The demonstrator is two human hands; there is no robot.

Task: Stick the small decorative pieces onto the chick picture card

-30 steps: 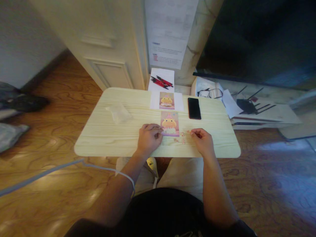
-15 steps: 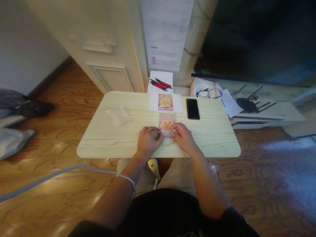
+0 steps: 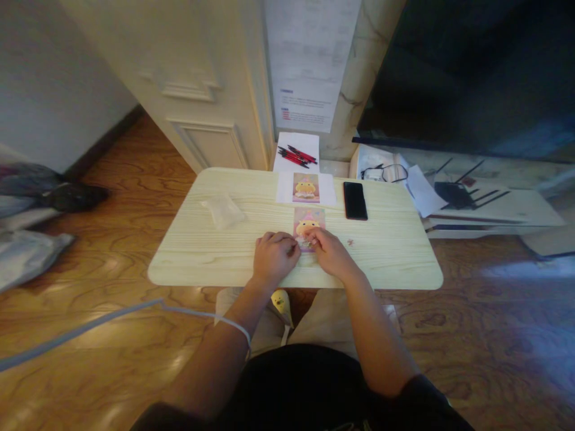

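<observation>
A small picture card [image 3: 309, 216] with a yellow cartoon character in a pink hat lies on the light wood-grain table [image 3: 193, 251]. My left hand [image 3: 275, 257] rests at its lower left edge, fingers curled together; what they hold, if anything, is hidden. Over the card's lower right, my right hand [image 3: 330, 248] has thumb and fingers pinched, on something too small to make out. A tiny pinkish piece [image 3: 350, 242] lies on the table just right of that hand. Behind the card, a white sheet [image 3: 329, 188] bears a matching printed picture [image 3: 306, 188].
A black phone [image 3: 355, 200] lies at the back right, and a clear plastic bag [image 3: 223, 211] at the left. Red and black pens [image 3: 296, 157] sit on paper beyond the far edge. A router [image 3: 453, 194] and papers are on the low cabinet. A cable [image 3: 90, 329] runs to my left wrist.
My right hand has shifted slightly left over the card, and the tiny piece beside it now shows. The view has moved a little, so everything sits slightly further right.
</observation>
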